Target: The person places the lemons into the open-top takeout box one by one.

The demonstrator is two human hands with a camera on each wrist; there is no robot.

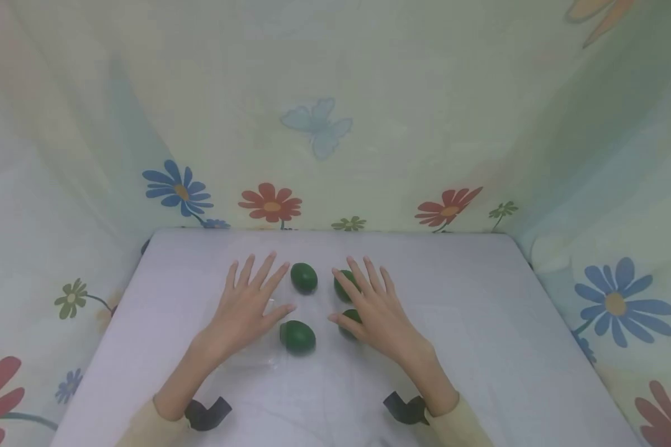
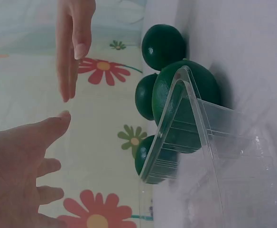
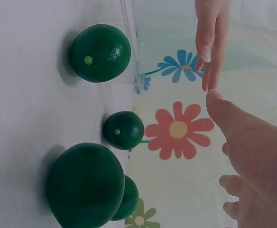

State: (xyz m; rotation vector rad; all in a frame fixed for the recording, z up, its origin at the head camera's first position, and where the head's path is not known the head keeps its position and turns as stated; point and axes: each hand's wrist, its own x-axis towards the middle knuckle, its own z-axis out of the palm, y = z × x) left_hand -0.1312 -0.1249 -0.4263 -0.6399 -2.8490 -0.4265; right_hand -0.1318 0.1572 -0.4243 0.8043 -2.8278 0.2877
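Observation:
My left hand (image 1: pixel 245 313) hovers with fingers spread, to the left of several dark green limes. Across from it, my right hand (image 1: pixel 381 316) is also spread and holds nothing. A back left lime (image 1: pixel 304 278) and a front left lime (image 1: pixel 298 338) lie between the hands. The back right lime (image 1: pixel 340 290) and front right lime (image 1: pixel 351 315) are partly hidden under my right fingers and thumb. In the left wrist view, a clear plastic container (image 2: pixel 219 166) with a folded edge stands before the limes, below my left hand. Both hands appear raised above the limes.
A white-covered table (image 1: pixel 470 347) bears everything. Behind it and at both sides hangs a pale curtain (image 1: pixel 402 93) printed with flowers and a butterfly. Black straps with mounts (image 1: pixel 208 415) show at both wrists, beside the cream sleeves (image 1: pixel 153 428).

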